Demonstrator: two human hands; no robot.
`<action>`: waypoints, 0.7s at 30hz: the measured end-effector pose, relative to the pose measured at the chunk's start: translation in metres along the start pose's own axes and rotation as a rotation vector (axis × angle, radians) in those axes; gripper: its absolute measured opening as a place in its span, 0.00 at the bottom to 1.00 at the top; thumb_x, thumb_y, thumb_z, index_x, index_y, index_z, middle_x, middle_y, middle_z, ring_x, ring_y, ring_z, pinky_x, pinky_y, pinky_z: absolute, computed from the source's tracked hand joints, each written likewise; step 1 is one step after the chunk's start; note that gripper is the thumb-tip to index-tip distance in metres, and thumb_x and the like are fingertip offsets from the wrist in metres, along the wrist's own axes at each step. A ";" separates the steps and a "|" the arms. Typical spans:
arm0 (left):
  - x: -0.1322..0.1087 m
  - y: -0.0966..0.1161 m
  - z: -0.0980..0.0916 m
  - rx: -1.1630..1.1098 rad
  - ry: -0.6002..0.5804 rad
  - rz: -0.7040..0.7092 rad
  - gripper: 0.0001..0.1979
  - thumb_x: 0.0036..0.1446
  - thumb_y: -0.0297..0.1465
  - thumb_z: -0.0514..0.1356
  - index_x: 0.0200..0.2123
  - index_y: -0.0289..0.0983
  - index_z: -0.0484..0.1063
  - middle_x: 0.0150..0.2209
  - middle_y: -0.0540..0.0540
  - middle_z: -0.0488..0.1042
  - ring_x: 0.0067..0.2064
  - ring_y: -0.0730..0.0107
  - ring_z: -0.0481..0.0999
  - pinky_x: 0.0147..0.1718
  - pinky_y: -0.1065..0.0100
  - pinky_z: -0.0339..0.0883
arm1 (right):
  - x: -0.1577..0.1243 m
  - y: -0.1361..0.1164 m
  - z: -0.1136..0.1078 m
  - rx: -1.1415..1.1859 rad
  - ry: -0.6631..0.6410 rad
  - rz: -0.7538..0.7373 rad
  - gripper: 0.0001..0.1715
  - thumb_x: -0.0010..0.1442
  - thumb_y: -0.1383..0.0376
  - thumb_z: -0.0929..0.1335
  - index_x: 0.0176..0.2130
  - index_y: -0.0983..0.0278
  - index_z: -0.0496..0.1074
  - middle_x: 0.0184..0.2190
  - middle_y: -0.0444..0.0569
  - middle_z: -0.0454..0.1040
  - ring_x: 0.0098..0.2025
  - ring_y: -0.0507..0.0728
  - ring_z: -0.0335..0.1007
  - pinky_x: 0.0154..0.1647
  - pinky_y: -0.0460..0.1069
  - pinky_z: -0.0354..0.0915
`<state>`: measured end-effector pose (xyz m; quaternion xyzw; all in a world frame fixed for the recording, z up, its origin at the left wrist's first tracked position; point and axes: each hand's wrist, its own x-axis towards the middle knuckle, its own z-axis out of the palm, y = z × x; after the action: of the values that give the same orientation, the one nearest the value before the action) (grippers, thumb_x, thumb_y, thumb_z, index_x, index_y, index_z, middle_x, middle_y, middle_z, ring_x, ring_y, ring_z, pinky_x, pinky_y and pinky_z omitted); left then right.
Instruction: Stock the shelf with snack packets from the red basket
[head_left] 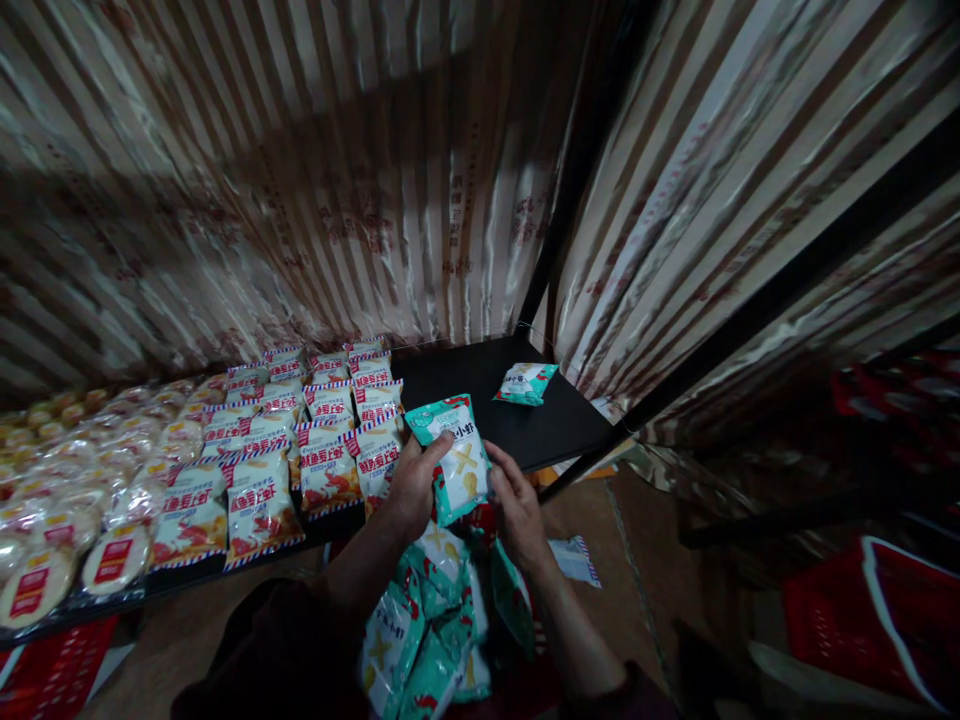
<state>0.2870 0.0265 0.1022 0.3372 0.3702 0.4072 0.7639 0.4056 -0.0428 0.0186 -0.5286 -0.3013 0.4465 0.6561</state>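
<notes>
Between my two hands is a green-and-white snack bag (459, 470), held upright with its printed front toward me. My left hand (415, 485) grips its left side, thumb across the front. At its right edge my right hand (516, 500) closes its fingers on the bag. Below the hands lies a heap of similar green snack bags (431, 620), partly hidden by my forearms. One more green-and-white bag (525, 384) lies by itself on the black shelf (442, 372), near the back right corner.
Rows of red-and-white snack bags (262, 500) stand on the shelf's left part, beside round wrapped cakes (116, 556). A black post (570, 190) rises at the back corner, before striped curtains (360, 170). On the floor are a loose packet (576, 560) and a red basket (840, 610).
</notes>
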 end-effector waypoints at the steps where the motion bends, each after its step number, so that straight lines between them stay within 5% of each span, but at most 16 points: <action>1: 0.002 -0.003 -0.001 -0.020 -0.004 -0.022 0.23 0.42 0.41 0.67 0.40 0.37 0.69 0.33 0.46 0.78 0.37 0.60 0.79 0.37 0.63 0.73 | 0.000 0.001 0.001 0.026 0.007 0.006 0.29 0.53 0.49 0.70 0.52 0.57 0.69 0.42 0.46 0.77 0.39 0.57 0.72 0.37 0.49 0.68; 13: -0.003 -0.018 -0.006 0.085 -0.058 0.026 0.25 0.45 0.42 0.69 0.42 0.35 0.68 0.41 0.43 0.78 0.40 0.63 0.78 0.39 0.65 0.72 | 0.006 0.000 0.001 -0.006 0.160 -0.039 0.21 0.51 0.52 0.73 0.41 0.60 0.73 0.35 0.45 0.78 0.34 0.57 0.71 0.33 0.48 0.66; 21: -0.001 -0.011 -0.010 0.082 -0.037 0.028 0.23 0.45 0.44 0.69 0.39 0.35 0.70 0.37 0.45 0.78 0.35 0.65 0.78 0.37 0.66 0.72 | 0.005 -0.011 0.003 -0.057 0.047 -0.050 0.26 0.54 0.49 0.70 0.49 0.59 0.71 0.44 0.47 0.76 0.43 0.59 0.72 0.39 0.49 0.67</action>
<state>0.2826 0.0226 0.0884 0.3807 0.3675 0.3959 0.7505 0.4080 -0.0377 0.0292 -0.5496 -0.3115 0.4085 0.6588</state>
